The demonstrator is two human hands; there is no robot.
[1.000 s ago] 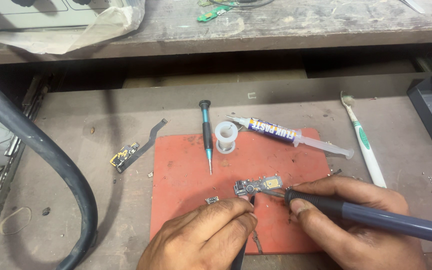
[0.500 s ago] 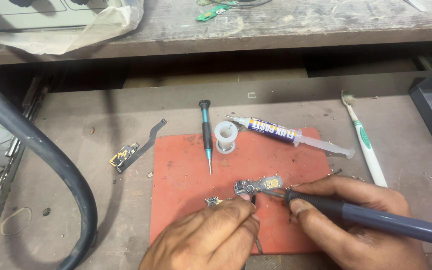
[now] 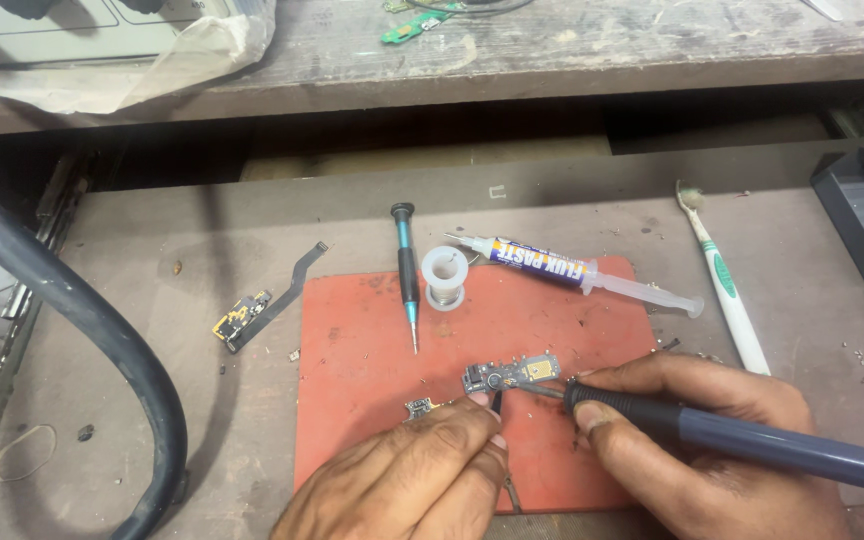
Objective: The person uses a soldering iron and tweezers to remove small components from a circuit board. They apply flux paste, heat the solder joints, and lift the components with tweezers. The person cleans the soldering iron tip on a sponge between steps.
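— On the red mat [image 3: 372, 340], toward its 5 o'clock corner, what are the two hands doing?

— Both come in from the 6 o'clock edge, knuckles up. The right hand [image 3: 712, 440] is closed around a soldering iron [image 3: 752, 440], pinching the black grip between thumb and fingers, with the blue handle running off toward 3 o'clock. Its metal tip touches the right end of a small circuit board [image 3: 510, 374].

— And the left hand [image 3: 422, 475]?

— Curled over, fingers bunched, gripping tweezers [image 3: 497, 400]. Their dark points press down on the board's lower edge, just left of the iron's tip. The other end of the tweezers pokes out below the hand.

— Where does the board lie?

— Flat on the mat, lengthwise from 9 to 3 o'clock, right above the left hand's fingertips.

— Anything close by?

— At 12 o'clock from the board stand a teal screwdriver [image 3: 407, 275], a spool of solder wire [image 3: 445, 276] and a flux syringe [image 3: 572, 272]. A toothbrush [image 3: 724, 285] lies off the mat at 2 o'clock. A second small board with a flat cable [image 3: 264, 303] rests at 9 o'clock on the bench [image 3: 202, 420].
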